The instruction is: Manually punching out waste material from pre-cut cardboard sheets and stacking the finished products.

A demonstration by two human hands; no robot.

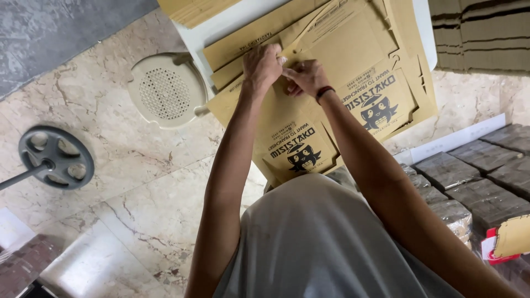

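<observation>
Both my arms reach forward over a flat brown cardboard box blank (309, 118) with black printed figures, lying on a white table (221, 27). My left hand (262, 65) is closed over a flap near the middle of the blank, fingers pressed on it. My right hand (306, 77), with a dark band on the wrist, pinches the same spot from the right, touching the left hand. A small white bit shows between the two hands. More flat brown blanks (353, 38) lie under and beyond the one I hold.
A beige perforated plastic stool (165, 88) stands on the marble floor left of the table. A grey round stand base (55, 157) sits at far left. Wrapped dark bundles (475, 176) fill the right side, and stacked brown cardboard (480, 33) sits top right.
</observation>
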